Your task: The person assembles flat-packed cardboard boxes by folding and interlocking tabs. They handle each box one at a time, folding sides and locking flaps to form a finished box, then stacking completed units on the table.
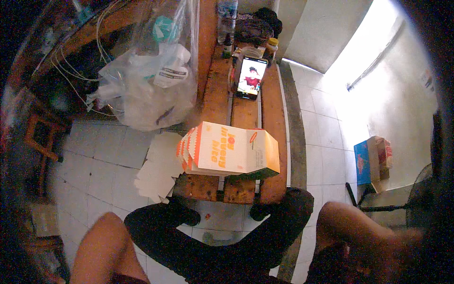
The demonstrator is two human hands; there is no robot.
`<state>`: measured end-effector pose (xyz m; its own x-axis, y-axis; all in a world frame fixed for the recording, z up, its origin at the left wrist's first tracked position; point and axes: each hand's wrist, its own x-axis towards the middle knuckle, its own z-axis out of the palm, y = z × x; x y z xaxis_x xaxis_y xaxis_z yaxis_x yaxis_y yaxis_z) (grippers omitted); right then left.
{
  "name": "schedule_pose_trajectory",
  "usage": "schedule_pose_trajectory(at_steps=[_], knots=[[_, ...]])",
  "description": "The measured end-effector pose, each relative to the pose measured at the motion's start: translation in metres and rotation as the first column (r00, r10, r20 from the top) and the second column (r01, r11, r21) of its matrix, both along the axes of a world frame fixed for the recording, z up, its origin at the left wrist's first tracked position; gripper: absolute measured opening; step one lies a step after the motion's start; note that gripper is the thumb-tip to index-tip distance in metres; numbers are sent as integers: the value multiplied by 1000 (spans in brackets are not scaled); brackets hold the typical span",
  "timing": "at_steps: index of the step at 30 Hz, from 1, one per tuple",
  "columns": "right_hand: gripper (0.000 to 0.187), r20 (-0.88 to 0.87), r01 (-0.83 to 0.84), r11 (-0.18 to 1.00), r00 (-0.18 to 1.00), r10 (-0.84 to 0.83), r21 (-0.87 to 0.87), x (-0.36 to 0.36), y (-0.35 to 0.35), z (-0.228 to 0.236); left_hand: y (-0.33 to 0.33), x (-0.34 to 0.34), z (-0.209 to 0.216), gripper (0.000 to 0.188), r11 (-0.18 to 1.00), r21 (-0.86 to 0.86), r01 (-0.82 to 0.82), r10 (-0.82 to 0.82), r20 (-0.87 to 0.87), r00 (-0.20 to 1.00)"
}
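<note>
the cartons [222, 149] lie stacked on the near end of the bench [215, 104], white with orange print, their toothed ends fanned out to the left and their right end yellow-orange. just left of them, lower down, are grey-white sheets [158, 168], also toothed (what they rest on i can't tell). the left arm [104, 244] and right arm [350, 225] are bent, well apart, on either side of the legs [163, 229] in black. both the left hand and the right hand are out of sight, so i can't tell whether the fingers are apart or together. farther up the bench a lit phone [252, 78] leans back, with a yellow-lidded jar [272, 46] and a clear bottle [226, 21] beyond. a clear bag [142, 90] hangs at left; a box [373, 161] stands at right.
</note>
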<state>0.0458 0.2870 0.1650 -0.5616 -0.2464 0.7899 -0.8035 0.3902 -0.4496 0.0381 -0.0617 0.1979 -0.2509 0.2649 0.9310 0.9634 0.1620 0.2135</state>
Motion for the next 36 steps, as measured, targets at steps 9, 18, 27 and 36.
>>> schedule_pose_trajectory(at_steps=[9, 18, 27, 36], knots=[[103, 587, -311, 823, 809, -34, 476, -113, -43, -148, -92, -71, -233, 20, 872, -308, -380, 459, 784, 418], [55, 536, -409, 468, 826, -174, 783, -118, -121, -156, -133, -92, -383, 50, 599, -795, 95, 767, 604, 219], [42, 616, -467, 788, 774, 146, 400, -156, -69, -187, -91, -73, -433, 106, 328, -921, 211, 918, 363, 160], [38, 645, 477, 863, 715, -271, -166, -274, -37, -266, -101, -71, -441, 86, 437, -895, 85, 868, 445, 223]])
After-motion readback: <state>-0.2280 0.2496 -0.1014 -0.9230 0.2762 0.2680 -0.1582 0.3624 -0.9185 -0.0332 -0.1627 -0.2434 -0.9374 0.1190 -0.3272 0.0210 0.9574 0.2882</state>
